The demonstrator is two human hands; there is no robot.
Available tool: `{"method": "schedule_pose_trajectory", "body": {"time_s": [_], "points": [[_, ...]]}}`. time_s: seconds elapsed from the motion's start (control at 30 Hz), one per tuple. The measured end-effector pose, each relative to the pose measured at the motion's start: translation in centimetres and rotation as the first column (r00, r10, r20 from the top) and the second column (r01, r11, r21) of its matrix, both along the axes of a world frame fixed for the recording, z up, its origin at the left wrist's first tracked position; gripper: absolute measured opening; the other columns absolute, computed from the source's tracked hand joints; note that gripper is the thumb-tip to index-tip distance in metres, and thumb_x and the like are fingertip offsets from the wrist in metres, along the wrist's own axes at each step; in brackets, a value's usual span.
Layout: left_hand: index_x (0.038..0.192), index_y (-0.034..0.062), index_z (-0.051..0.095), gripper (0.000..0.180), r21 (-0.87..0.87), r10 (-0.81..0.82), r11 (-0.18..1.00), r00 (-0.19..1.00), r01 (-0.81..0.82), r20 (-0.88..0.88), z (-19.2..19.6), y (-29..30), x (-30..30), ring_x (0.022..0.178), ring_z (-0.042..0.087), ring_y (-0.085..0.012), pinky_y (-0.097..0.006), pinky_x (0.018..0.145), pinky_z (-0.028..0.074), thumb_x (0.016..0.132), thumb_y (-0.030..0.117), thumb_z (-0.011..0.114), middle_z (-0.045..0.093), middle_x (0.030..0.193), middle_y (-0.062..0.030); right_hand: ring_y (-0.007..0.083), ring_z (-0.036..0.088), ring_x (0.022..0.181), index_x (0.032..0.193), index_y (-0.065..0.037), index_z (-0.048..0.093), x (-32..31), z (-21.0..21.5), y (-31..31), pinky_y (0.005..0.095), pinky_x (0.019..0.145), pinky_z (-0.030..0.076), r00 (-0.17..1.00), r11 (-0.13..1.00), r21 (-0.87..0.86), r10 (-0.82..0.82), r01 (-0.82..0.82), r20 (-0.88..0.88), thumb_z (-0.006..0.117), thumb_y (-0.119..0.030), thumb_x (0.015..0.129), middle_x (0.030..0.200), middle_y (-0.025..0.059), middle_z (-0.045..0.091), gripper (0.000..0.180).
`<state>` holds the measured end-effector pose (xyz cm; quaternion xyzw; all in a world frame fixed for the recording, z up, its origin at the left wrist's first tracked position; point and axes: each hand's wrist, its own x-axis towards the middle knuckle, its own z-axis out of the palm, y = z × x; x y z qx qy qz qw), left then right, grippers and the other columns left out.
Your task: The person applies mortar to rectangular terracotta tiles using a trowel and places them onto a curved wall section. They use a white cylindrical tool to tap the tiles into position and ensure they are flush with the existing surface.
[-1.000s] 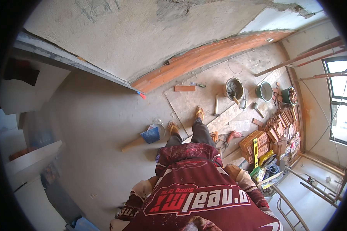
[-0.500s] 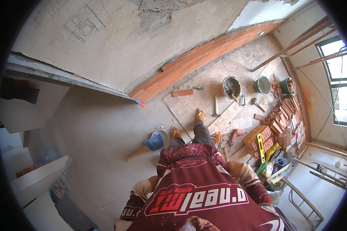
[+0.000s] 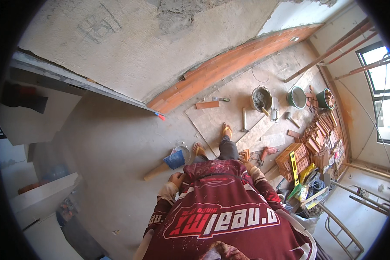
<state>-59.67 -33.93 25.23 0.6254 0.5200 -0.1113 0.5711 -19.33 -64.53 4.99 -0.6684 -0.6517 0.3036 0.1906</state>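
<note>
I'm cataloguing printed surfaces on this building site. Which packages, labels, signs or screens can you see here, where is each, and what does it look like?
Shirt print: broad white lettering on the person's dark red shirt, bottom centre.
Yellow level: long narrow tool over the brick stack at right; any label too small to tell.
Packages: small yellow and green packs beside the bricks, lower right; details unclear.
No signs or screens show.

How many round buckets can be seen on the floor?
3: a grey mortar-filled bucket near the low brick wall, a green empty bucket right of it, and a green bucket holding bricks farthest right. Clutter may hide others.
</note>
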Motion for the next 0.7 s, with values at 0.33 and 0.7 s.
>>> {"method": "schedule_pose_trajectory", "body": {"time_s": [0.33,0.7], "points": [[0.084,-0.0003,0.061,0.029,0.393,0.280,0.884,0.960,-0.254,-0.011,0.4,2.3,1.0,0.082,0.062,-0.0411,-0.047,0.073,0.048,0.087,0.028,0.060,0.066,0.084,-0.0219,0.0201,0.059,0.072,0.089,0.002,0.066,-2.2,21.6,12.1,0.0353,0.069,0.047,0.711,0.797,-0.587,-0.495,0.143,-0.499,0.057,-0.054,0.090,0.075,0.0106,0.063,0.056],[0.080,0.0054,0.071,0.026,0.166,0.133,0.978,0.990,-0.123,-0.045,-6.7,1.1,-0.6,0.082,0.068,-0.0299,-0.041,0.079,0.052,0.077,0.031,0.068,0.071,0.086,-0.0161,0.0226,0.061,0.070,0.087,-0.001,0.068,-3.5,22.0,13.8,0.0365,0.068,0.047,0.732,0.757,-0.361,-0.639,0.545,-0.236,0.059,-0.034,0.092,0.076,0.0096,0.068,0.034]]}}
